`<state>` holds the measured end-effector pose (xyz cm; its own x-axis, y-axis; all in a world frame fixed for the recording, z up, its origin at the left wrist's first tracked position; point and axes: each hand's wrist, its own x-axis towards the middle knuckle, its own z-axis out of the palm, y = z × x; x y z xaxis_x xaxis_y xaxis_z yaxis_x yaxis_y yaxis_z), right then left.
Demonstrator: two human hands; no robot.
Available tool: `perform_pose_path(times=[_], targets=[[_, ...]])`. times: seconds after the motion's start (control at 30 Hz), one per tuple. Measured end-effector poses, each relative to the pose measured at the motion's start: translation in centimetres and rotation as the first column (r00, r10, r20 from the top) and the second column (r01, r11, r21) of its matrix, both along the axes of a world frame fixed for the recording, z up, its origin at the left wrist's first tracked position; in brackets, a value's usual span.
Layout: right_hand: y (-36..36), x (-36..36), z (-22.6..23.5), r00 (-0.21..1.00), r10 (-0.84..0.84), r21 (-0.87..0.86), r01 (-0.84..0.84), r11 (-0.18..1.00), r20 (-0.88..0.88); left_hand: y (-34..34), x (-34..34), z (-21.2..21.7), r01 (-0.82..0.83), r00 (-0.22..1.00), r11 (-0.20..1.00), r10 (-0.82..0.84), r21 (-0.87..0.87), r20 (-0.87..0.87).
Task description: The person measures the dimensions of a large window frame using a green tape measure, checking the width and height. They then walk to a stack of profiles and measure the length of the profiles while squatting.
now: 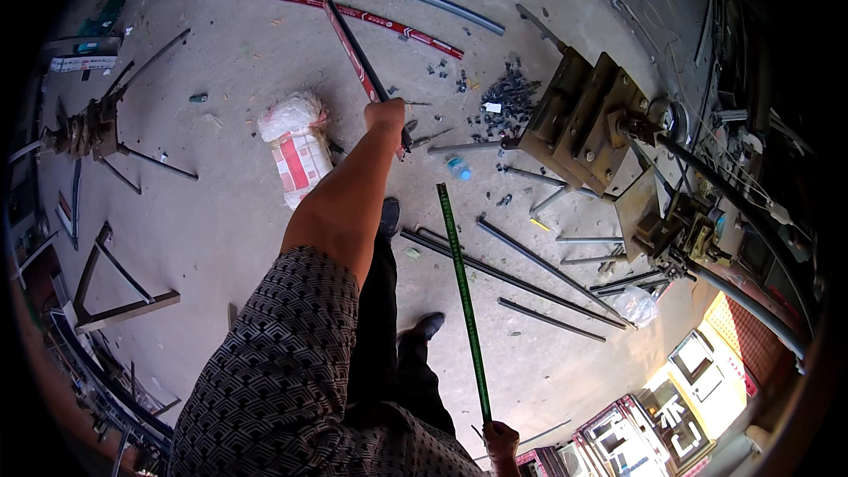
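My left hand (386, 115), arm stretched forward, is closed around a dark metal profile bar (353, 49) with red-and-white film along one side. The bar's far end reaches a red strip lying on the floor. At the lower right, my right hand (502, 440) grips a green tape measure (464, 300). Its long blade with dark markings runs from that hand toward the middle of the view, the tip apart from the bar. The tape's case, if any, is hidden in the hand.
A white-and-red wrapped bundle (300, 159) lies by my left forearm. A heavy brown metal machine (583, 124) stands at right, near dark offcuts (512, 93) and a water bottle (458, 167). Dark bars (530, 256) lie near my feet. An angled metal frame (124, 314) rests at left.
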<state>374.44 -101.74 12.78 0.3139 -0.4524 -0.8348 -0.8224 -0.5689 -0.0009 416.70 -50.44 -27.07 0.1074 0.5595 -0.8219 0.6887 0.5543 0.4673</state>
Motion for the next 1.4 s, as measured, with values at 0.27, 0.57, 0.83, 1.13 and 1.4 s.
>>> perform_pose_path(times=[0.27,0.57,0.83,1.13,1.4], targets=[[-1.1,-5.0,-4.0,0.738,0.564,0.13,-0.56,0.818,-0.37,1.4,10.4,-4.0,-0.095,0.995,0.994,0.097,0.059,-0.033],[0.5,-6.7,-5.6,0.765,0.523,0.121,-0.519,0.846,-0.375,-1.2,15.4,-3.9,-0.167,0.984,0.985,0.169,-0.045,0.057],[0.8,-8.6,-5.4,0.811,0.536,0.092,-0.53,0.843,-0.237,-3.2,15.7,-0.9,-0.028,0.899,0.927,0.187,-0.375,0.395],[5.4,2.0,-0.3,0.995,-0.095,0.102,0.092,0.991,0.025,-5.7,-12.3,0.7,0.281,0.957,0.883,-0.229,-0.376,0.177],[-3.3,-8.3,-1.5,0.959,-0.236,0.209,0.202,0.957,0.155,-5.8,-37.2,10.3,0.461,0.836,0.85,-0.512,-0.255,-0.197]])
